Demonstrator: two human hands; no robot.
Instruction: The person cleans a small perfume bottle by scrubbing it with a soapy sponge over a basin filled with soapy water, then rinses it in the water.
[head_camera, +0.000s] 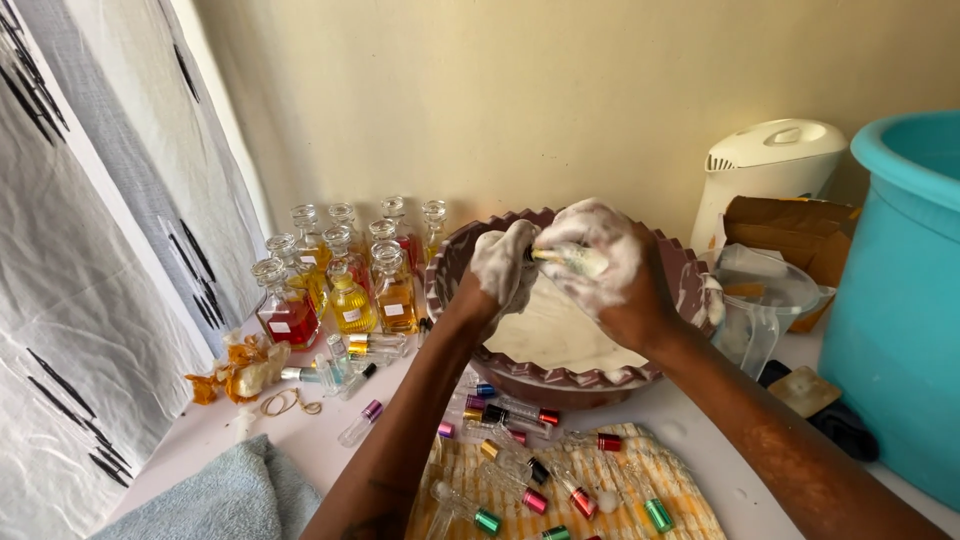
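Note:
Both my hands are covered in white soap foam and held over a maroon scalloped basin (446, 262) of soapy water. My right hand (600, 262) grips a small glass roller vial (572, 259) with a gold end. My left hand (504, 264) is closed on the vial's left end, fingers curled around it. Below the basin, several washed roller vials (560, 483) with coloured caps lie on a yellow striped cloth (680, 500).
Several square glass bottles (348, 272) of yellow and red liquid stand at the back left. More small vials (350, 365) lie beside them. A teal bucket (900, 300) is at right, with a white kettle (765, 165), a clear jug (755, 310), and a grey towel (235, 495) at front left.

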